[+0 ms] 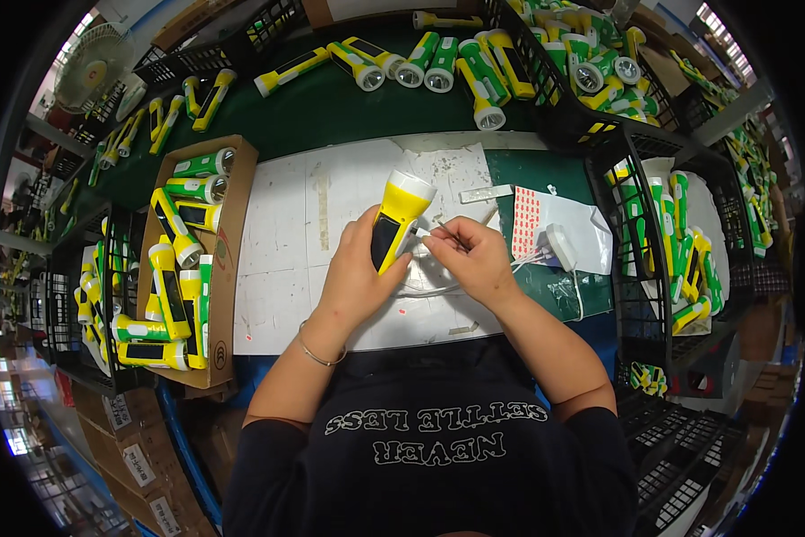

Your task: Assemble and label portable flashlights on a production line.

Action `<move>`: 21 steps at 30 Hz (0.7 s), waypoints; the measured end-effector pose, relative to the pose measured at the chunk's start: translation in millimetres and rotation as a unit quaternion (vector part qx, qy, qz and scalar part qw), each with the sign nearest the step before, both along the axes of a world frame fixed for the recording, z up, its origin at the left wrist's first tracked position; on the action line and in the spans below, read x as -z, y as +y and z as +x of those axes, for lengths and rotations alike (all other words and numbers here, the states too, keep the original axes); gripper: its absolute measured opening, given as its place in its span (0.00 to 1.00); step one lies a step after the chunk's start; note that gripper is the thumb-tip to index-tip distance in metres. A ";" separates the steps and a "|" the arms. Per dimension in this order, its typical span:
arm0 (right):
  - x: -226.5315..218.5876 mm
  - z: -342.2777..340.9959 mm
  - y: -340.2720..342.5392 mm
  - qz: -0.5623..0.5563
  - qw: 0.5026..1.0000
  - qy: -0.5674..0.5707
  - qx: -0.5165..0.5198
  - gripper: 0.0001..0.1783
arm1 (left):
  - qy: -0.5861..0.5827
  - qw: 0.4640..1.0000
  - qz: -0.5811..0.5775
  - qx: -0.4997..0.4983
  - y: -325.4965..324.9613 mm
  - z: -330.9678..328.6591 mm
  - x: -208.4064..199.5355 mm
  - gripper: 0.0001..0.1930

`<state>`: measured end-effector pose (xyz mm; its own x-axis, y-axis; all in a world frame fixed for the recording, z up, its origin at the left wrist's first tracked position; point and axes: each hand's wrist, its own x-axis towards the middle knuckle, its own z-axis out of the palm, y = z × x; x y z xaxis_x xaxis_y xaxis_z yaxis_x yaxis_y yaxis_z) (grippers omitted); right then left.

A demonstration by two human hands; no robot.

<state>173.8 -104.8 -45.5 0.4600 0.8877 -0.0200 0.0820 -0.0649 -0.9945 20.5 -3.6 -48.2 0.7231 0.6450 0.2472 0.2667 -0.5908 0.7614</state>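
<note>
My left hand (pixel 352 279) is wrapped round a yellow flashlight (pixel 401 215) with a white head and a black panel. The flashlight is tilted, its head pointing up and away from me. My right hand (pixel 479 265) is closed in a pinch against the flashlight's side, on a small plug (pixel 421 234) that is mostly hidden by the fingertips. A thin metallic piece (pixel 451 234) also shows between the right fingers; I cannot tell what it is. Under my hands a white cable (pixel 429 292) lies on the white work sheet (pixel 286 233).
To the left stands a cardboard box (pixel 241 201) of yellow and green flashlights. Black crates (pixel 631 224) with more flashlights are at the right and far right. Several flashlights (pixel 440 64) lie along the far side. A white adapter (pixel 560 247) and a red-dotted sticker sheet (pixel 527 219) lie right of my hands.
</note>
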 end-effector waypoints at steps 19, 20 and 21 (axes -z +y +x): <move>15.4 -9.2 3.0 -0.015 0.992 0.124 0.035 0.07 | 0.030 0.994 0.071 -0.073 -17.4 7.1 -2.2 0.35; 18.1 -11.1 3.1 -0.004 0.992 0.122 0.039 0.07 | 0.038 0.995 0.048 -0.075 -18.0 7.4 -2.4 0.35; 20.0 -11.8 3.0 0.006 0.992 0.120 0.045 0.07 | 0.038 0.995 0.047 -0.075 -17.8 7.5 0.0 0.35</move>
<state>162.1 -101.8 -65.6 0.5198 0.8446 -0.1285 -0.1628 -0.0498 -0.9854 28.0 -21.4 -48.2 0.6390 0.7237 0.2608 0.4116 -0.6081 0.6788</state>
